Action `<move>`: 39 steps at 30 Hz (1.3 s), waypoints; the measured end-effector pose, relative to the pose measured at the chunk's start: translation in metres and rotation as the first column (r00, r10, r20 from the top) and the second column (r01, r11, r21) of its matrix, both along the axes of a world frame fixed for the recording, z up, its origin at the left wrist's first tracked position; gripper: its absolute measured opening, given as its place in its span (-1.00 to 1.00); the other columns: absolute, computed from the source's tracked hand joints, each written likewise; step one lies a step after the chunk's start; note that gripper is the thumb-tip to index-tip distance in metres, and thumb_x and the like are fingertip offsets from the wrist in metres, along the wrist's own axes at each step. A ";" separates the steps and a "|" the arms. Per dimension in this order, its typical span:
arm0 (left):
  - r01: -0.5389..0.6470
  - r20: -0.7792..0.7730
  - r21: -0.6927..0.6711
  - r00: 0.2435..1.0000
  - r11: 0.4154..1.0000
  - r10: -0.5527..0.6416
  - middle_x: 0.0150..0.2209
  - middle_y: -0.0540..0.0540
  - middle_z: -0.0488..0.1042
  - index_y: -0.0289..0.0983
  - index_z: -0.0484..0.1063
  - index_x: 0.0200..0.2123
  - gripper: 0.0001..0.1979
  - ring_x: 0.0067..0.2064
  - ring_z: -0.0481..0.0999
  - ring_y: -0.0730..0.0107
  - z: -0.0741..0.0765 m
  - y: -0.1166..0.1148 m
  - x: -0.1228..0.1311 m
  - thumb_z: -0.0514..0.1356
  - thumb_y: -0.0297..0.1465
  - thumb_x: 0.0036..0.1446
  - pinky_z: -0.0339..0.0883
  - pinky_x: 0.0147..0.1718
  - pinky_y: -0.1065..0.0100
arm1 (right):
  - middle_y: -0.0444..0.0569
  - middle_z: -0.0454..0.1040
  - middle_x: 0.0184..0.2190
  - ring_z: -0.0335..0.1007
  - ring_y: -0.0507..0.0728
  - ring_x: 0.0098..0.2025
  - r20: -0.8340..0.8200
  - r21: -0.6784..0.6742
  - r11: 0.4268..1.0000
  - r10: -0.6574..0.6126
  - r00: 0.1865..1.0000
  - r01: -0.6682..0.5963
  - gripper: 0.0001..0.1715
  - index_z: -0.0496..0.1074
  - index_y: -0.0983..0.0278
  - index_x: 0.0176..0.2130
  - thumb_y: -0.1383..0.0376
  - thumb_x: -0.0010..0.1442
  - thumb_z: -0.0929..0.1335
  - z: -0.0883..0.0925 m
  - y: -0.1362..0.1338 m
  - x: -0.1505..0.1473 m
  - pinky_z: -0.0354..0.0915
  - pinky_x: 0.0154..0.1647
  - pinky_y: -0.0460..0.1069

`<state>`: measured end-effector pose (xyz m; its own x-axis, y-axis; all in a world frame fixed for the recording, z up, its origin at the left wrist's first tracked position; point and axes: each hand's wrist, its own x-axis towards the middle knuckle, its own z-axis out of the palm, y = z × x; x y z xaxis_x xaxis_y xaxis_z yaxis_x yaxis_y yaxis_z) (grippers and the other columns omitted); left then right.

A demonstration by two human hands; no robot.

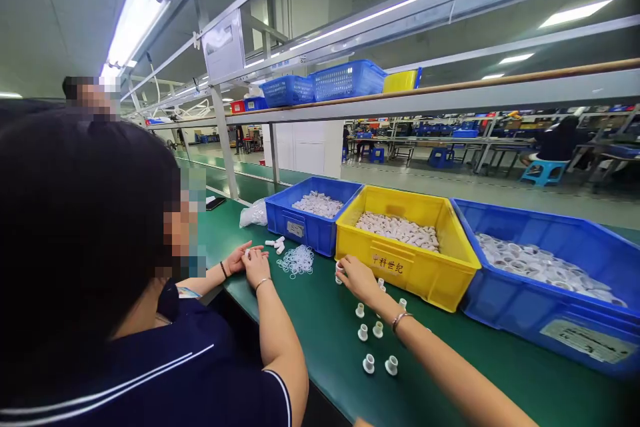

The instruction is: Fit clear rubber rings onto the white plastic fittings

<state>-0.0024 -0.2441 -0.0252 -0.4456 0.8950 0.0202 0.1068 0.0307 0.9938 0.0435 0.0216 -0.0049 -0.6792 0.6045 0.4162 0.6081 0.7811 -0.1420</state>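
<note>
My right hand (356, 277) reaches across the green bench, a bracelet at its wrist. Its fingers are closed on a small white flanged bushing (339, 273), partly covered by the fingertips, just in front of the yellow bin (405, 280). Several more white flanged bushings stand on the bench below and beside my forearm, among them a bushing (369, 363) and another bushing (391, 365) nearest me. Of my left hand (363, 422) only a sliver of skin seems to show at the bottom edge, its fingers hidden.
A blue bin (320, 233) and a larger blue bin (540, 307) flank the yellow one, each holding white parts. To the left, a co-worker's hands (250, 263) work near a pile of clear rings (297, 260). A shelf (450, 97) carrying baskets runs above.
</note>
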 end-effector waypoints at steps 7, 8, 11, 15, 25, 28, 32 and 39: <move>-0.107 -0.167 -0.051 0.981 0.993 0.098 -0.01 -0.15 0.50 -0.20 0.48 0.02 -0.72 0.01 0.50 0.12 0.035 0.087 -0.086 0.19 -0.18 0.37 0.51 -0.05 0.11 | -0.01 0.45 -0.10 0.41 0.16 -0.09 0.119 0.101 0.994 -0.042 0.992 0.030 -0.84 0.45 0.32 -0.17 0.24 0.38 0.40 -0.010 -0.002 -0.007 0.42 -0.09 0.08; -0.118 -0.186 -0.055 0.977 0.991 0.106 0.00 -0.16 0.50 -0.21 0.48 0.01 -0.70 -0.01 0.50 0.14 0.040 0.098 -0.092 0.19 -0.16 0.37 0.50 -0.03 0.11 | -0.01 0.45 -0.09 0.40 0.16 -0.08 0.128 0.109 0.994 -0.028 0.991 0.014 -0.85 0.45 0.31 -0.18 0.25 0.38 0.39 -0.009 -0.002 -0.008 0.42 -0.08 0.08; -0.136 -0.232 -0.072 0.966 0.988 0.116 -0.07 -0.18 0.54 -0.23 0.49 0.03 -0.67 -0.05 0.52 0.14 0.051 0.133 -0.090 0.18 -0.14 0.36 0.46 -0.01 0.07 | -0.02 0.45 -0.12 0.40 0.16 -0.09 0.152 0.111 0.992 0.046 0.987 -0.063 -0.95 0.44 0.31 -0.20 0.35 0.35 0.39 0.000 -0.004 -0.003 0.40 -0.08 0.07; -0.160 -0.264 -0.103 0.956 0.982 0.128 -0.14 -0.24 0.58 -0.18 0.53 0.02 -0.68 -0.03 0.53 0.03 0.057 0.176 -0.066 0.17 -0.15 0.35 0.39 -0.03 0.12 | 0.04 0.43 -0.17 0.40 0.17 -0.17 0.112 0.095 0.989 0.105 0.988 -0.116 -0.82 0.41 0.25 -0.23 0.35 0.42 0.25 0.026 -0.009 0.041 0.39 -0.13 0.06; -0.117 0.093 -0.133 0.987 0.984 0.130 -0.28 -0.20 0.58 -0.22 0.50 -0.29 -0.50 0.01 0.52 -0.05 0.078 0.150 -0.232 0.15 0.12 0.18 0.33 0.01 0.06 | -0.03 0.42 -0.14 0.47 0.13 -0.27 -0.120 -0.120 0.968 -0.235 0.965 0.221 -0.64 0.39 0.11 -0.17 0.03 0.46 0.14 0.030 -0.041 0.281 0.37 -0.45 -0.04; -0.032 0.242 -0.172 0.967 0.985 0.074 -0.32 -0.20 0.61 -0.16 0.47 -0.41 -0.54 -0.03 0.56 -0.09 0.059 0.156 -0.290 0.07 0.09 0.20 0.34 0.00 0.01 | -0.02 0.43 -0.14 0.47 0.14 -0.30 -0.092 -0.143 0.933 -0.344 0.935 0.329 -0.63 0.40 0.11 -0.17 0.02 0.45 0.14 0.011 -0.058 0.325 0.33 -0.50 -0.03; 0.057 0.354 -0.204 0.935 0.977 0.019 -0.23 -0.09 0.64 -0.14 0.49 -0.31 -0.50 -0.06 0.60 0.13 0.027 0.169 -0.328 -0.16 -0.09 0.39 0.31 0.08 0.08 | -0.01 0.44 -0.17 0.46 0.14 -0.34 -0.002 -0.093 0.906 -0.414 0.910 0.412 -0.63 0.37 0.15 -0.24 0.07 0.45 0.12 0.002 -0.091 0.357 0.32 -0.45 0.02; -0.028 0.115 -0.214 0.992 0.976 0.054 -0.35 -0.09 0.59 -0.21 0.49 -0.45 -0.31 -0.16 0.64 0.21 0.075 0.129 -0.226 -0.32 -0.14 0.46 0.34 -0.01 0.10 | 0.00 0.40 -0.24 0.42 0.17 -0.35 0.101 -0.041 0.906 -0.415 0.904 0.420 -0.64 0.30 0.18 -0.28 0.19 0.45 0.07 -0.002 -0.137 0.381 0.30 -0.38 0.06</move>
<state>-0.2281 -0.1148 0.0503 -0.4698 0.8541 -0.2233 -0.0184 0.2435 0.9697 0.4241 -0.1155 -0.0069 -0.3913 0.8627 0.3205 0.8888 0.4445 -0.1116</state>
